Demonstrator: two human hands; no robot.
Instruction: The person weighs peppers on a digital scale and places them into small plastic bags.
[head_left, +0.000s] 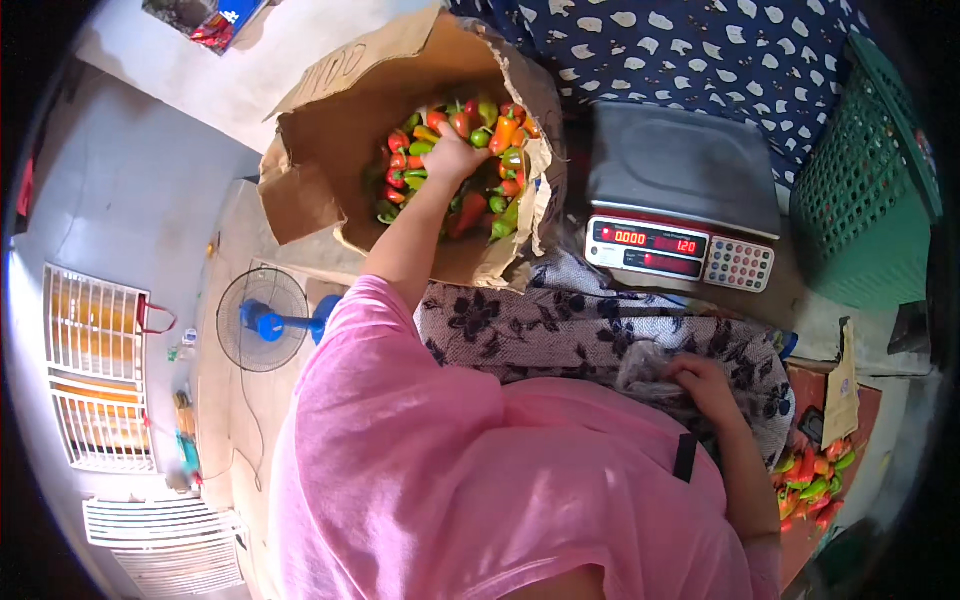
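My left hand (455,158) reaches down into a large brown cardboard box (305,185) of small red, orange and green peppers (505,130). Its fingers curl round peppers at the far side of the pile, the thumb out to the right; the fingertips are partly hidden. Near my lap, my right hand (700,383) is closed on a crumpled clear plastic bag (645,367). The bag rests over a grey cloth with dark flowers (500,318). Right of the box stands a digital scale (685,165) with a bare grey pan and lit red display.
A tall green plastic basket (865,190) stands right of the scale. Dark blue patterned fabric (680,50) hangs behind. More peppers (815,480) lie low on the right, near a cardboard piece (842,385). A blue fan (265,320) stands at left.
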